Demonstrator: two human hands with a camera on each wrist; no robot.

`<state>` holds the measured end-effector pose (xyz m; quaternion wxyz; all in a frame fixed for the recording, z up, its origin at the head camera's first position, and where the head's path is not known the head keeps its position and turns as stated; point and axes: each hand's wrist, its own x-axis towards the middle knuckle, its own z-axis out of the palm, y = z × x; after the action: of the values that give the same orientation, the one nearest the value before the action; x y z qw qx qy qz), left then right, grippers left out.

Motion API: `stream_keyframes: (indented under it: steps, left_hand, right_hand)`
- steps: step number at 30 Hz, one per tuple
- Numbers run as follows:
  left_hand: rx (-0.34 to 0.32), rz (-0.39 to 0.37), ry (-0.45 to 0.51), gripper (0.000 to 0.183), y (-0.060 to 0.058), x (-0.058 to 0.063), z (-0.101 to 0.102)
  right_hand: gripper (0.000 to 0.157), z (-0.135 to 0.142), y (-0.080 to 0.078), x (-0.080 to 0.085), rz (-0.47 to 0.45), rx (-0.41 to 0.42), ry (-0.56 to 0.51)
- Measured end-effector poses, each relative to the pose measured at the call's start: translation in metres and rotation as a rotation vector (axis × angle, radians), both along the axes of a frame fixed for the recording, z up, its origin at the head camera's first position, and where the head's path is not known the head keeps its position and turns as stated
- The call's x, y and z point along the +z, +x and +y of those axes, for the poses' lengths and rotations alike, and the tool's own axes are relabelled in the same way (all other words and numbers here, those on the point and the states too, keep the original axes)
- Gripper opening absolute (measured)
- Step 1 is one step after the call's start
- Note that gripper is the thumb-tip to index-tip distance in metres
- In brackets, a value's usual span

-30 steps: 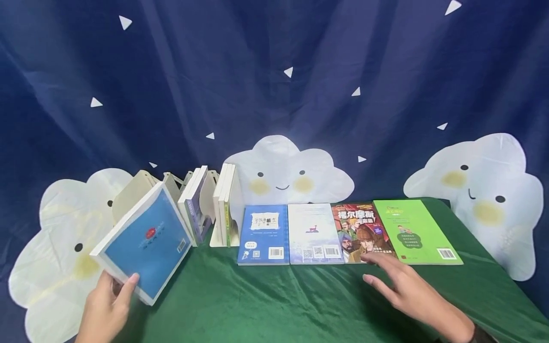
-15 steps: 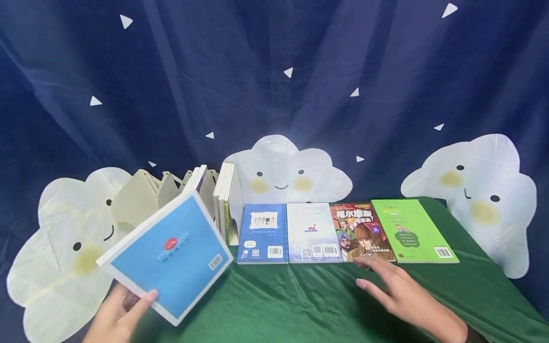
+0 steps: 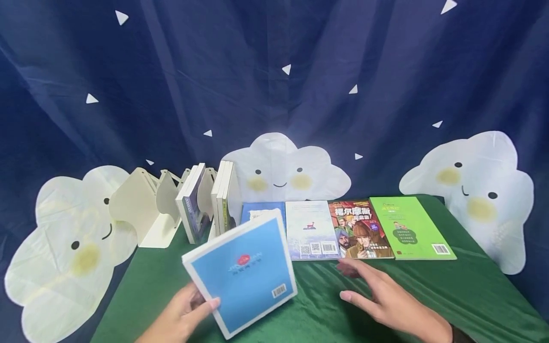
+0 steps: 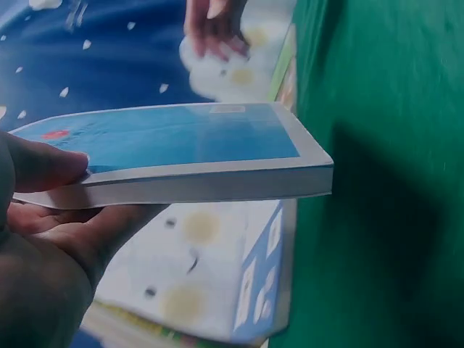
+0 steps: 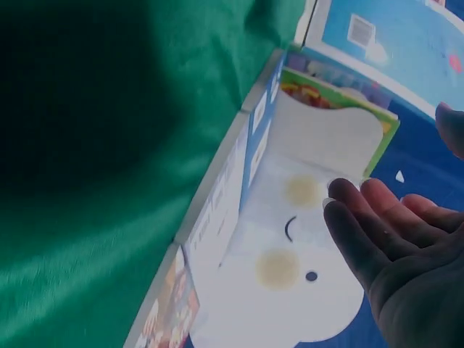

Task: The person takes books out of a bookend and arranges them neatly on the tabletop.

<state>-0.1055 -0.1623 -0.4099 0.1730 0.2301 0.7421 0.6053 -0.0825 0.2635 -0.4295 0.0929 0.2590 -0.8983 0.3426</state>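
Item 1: left hand (image 3: pixel 177 312), clamped on a sky-blue book with a white border (image 3: pixel 246 286), thumb on the cover, fingers beneath.
Item 2: that book, tilted, raised above the green-clothed counter (image 3: pixel 326 314), barcode and red emblem showing. Position: shifted right since one second ago, from in front of the left end of the cream bookend rack (image 3: pixel 141 205) to mid-view, where it hides most of a spiral-patterned blue book (image 3: pixel 259 209). The rack's left dividers and base, largely covered then, now show.
Item 3: right hand (image 3: pixel 388 300), fingers extended, thumb apart from them; located just in front of the red detective book (image 3: pixel 360 228) in the head view, slightly further left than one second ago.
Item 4: flat row, left to right: blue book, white book with a deer (image 3: pixel 310 231), red detective book, green book (image 3: pixel 411 228); order unchanged.
Item 5: purple-covered upright books (image 3: pixel 193 205) and pale upright books (image 3: pixel 222 200), standing in the rack as before.
Item 6: navy curtain (image 3: pixel 257 62) behind, printed with clouds.
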Motion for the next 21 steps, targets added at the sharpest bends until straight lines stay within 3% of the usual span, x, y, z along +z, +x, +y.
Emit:
stream_keyframes:
  steps: [6,13,18,21]
  left_hand:
    - [-0.127,-0.028,0.027,0.055,-0.007,-0.005,0.027]
    - [-0.295,0.064,0.136,0.051,-0.015,-0.012,0.051]
    - [-0.361,0.053,0.182,0.050,-0.015,-0.015,0.063]
    - [-0.390,0.057,0.204,0.051,-0.015,-0.018,0.069]
  right_hand:
    - [0.063,-0.013,0.000,0.002,-0.079,0.082,-0.100]
    - [0.055,-0.021,0.002,0.009,-0.238,0.197,-0.237]
    - [0.047,-0.022,0.005,0.009,-0.418,0.240,-0.333]
    - [0.048,-0.022,0.006,0.009,-0.465,0.242,-0.371]
